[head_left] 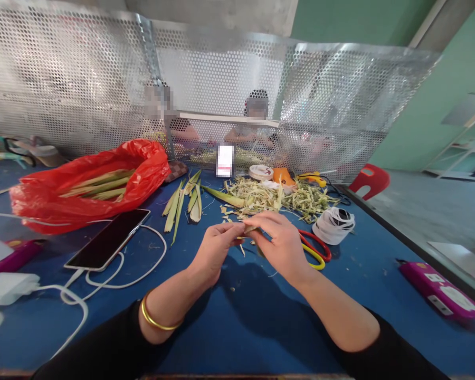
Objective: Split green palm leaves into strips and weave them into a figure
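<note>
My left hand (217, 244) and my right hand (281, 240) meet over the middle of the blue table. Both pinch a small pale-green plant strip (250, 229) between thumb and fingers; most of it is hidden by the fingers. Just beyond my fingertips spreads a heap of shredded plant strips (261, 195), with a long green leaf (225, 197) at its left. Scissors with red and yellow handles (319, 256) lie partly behind my right hand. Several cut leaf pieces (178, 206) rest farther left.
A red plastic bag (43, 206) of long leaves stands left, near a phone (108, 240) with white cables. At right are a roll of white ribbon (333, 226) and a purple power strip (443, 290). A perforated metal screen (221, 68) runs behind; people sit beyond it.
</note>
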Tool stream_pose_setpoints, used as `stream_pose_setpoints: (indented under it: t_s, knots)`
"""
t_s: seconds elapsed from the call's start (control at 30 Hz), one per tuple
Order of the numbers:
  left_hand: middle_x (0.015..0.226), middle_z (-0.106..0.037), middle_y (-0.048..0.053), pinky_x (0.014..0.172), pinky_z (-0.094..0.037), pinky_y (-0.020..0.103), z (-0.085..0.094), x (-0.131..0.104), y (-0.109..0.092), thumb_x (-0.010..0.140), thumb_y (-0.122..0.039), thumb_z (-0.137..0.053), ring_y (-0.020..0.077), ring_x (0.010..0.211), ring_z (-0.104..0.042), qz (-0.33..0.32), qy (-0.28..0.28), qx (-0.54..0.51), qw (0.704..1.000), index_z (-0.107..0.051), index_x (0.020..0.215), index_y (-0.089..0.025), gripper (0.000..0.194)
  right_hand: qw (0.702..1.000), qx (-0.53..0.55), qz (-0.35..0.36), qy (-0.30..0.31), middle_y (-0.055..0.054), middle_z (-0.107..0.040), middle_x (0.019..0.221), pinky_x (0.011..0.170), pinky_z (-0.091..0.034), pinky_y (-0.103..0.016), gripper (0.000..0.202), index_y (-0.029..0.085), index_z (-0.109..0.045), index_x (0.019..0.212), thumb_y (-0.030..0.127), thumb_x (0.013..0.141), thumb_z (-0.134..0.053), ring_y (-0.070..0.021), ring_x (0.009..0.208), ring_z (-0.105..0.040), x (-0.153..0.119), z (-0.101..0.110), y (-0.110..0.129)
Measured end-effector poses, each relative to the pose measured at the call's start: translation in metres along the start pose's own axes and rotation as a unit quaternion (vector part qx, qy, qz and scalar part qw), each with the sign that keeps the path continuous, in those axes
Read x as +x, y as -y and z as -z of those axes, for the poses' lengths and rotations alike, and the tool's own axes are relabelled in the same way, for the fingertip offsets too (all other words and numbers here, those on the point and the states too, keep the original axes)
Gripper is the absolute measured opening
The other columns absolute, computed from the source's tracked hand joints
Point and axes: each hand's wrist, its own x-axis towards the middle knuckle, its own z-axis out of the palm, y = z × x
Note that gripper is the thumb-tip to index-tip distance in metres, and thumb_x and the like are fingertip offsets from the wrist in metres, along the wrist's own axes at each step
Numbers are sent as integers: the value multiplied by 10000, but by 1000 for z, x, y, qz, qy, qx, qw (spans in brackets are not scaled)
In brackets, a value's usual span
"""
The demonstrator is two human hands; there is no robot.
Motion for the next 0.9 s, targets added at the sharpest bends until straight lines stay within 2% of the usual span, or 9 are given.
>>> stream_pose_setpoints:
  t_s: [0.07,0.17,0.23,0.3,0.37,0.43,0.5,0.7,0.9]
  knots:
    - [816,-715,78,787,-481,294,-2,-1,-1,760,-416,-655,184,812,-643,-2,10,0,1000,-723,777,-136,289,999,23,-31,-25,-34,-694,843,769,-498,-325,149,234,-722,842,160,810,-596,-185,813,-638,-1,0,0]
    - [787,-702,58,760,-489,298,-6,-3,-1,715,-439,-706,163,740,-650,4,4,-12,1000,-664,743,-143,301,978,131,-149,-66,-16,-682,770,723,-489,-294,79,216,-721,754,199,767,-645,-169,755,-627,-2,-4,0]
    - [782,-696,44,727,-496,293,-9,-5,0,670,-434,-749,151,703,-649,30,24,-17,999,-645,769,-151,317,941,233,-233,-76,-10,-670,753,670,-483,-280,43,207,-716,730,236,725,-685,-160,718,-607,-3,-9,1]
    - [792,-700,45,711,-499,285,-11,-6,2,660,-432,-757,148,704,-649,61,68,-14,996,-667,827,-151,339,897,327,-291,-65,-8,-653,737,596,-468,-255,72,192,-714,719,258,692,-709,-140,666,-579,-4,-13,2]
    - [774,-708,49,716,-499,275,-12,-7,4,663,-415,-757,147,707,-649,74,99,-13,992,-696,826,-141,325,864,375,-332,-52,2,-619,674,501,-429,-226,116,176,-708,705,282,664,-730,-110,576,-533,-5,-17,3]
    - [744,-718,56,730,-501,270,-13,-7,5,665,-383,-757,149,706,-653,75,105,-12,991,-718,778,-128,281,844,391,-365,-42,30,-552,556,398,-345,-206,161,168,-694,692,320,658,-734,-76,446,-437,-5,-17,4]
    - [733,-728,60,713,-507,268,-12,-7,6,663,-339,-758,151,682,-659,84,101,-1,991,-728,761,-125,237,839,393,-374,-42,50,-511,495,360,-287,-206,175,168,-676,680,332,657,-731,-62,387,-363,-5,-15,4]
    - [668,-721,46,635,-522,265,-12,-6,3,739,-253,-657,130,567,-646,104,126,64,984,-728,791,-126,154,874,332,-329,-134,27,-605,597,561,-402,-246,85,170,-673,634,238,631,-724,-103,573,-495,0,-9,-2]
    - [639,-710,37,550,-482,221,-13,-9,-1,736,-264,-649,94,482,-596,93,139,129,978,-708,703,-130,151,857,334,-336,-201,26,-607,605,623,-400,-267,85,167,-672,606,221,572,-728,-103,590,-479,5,-6,-6]
